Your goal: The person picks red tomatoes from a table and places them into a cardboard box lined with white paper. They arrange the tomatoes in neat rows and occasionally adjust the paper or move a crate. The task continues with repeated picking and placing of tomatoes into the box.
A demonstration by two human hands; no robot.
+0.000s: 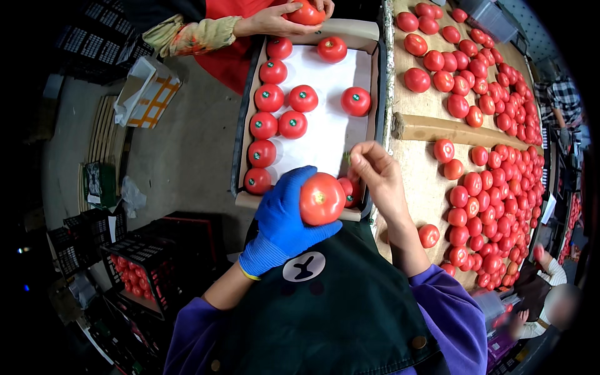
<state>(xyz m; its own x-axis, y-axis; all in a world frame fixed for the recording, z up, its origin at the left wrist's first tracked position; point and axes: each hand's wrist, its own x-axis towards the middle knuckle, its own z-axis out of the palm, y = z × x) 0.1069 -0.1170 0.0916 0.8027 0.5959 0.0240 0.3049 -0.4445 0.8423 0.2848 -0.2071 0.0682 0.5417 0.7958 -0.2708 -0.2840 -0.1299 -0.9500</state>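
Observation:
My left hand (283,222), in a blue knitted work glove, holds a large red tomato (322,198) with its pale stem scar facing up. Close by on the right, my bare right hand (375,168) pinches a small green bit, perhaps a tomato stem (347,157), between thumb and finger. Both hands are over the near end of a crate (378,93) lined with cardboard and white paper. In it, stickered tomatoes (269,97) form a row along the left side, with others in the middle and at the right. One tomato (350,190) lies in the near right corner, partly hidden.
Many loose tomatoes (497,187) cover the wooden sorting table (412,178) to the right, split by a cardboard-coloured divider (450,129). At the crate's far end a co-worker's hands (272,21) hold a tomato. Black crates (140,276) and a taped white box (150,93) stand at the left.

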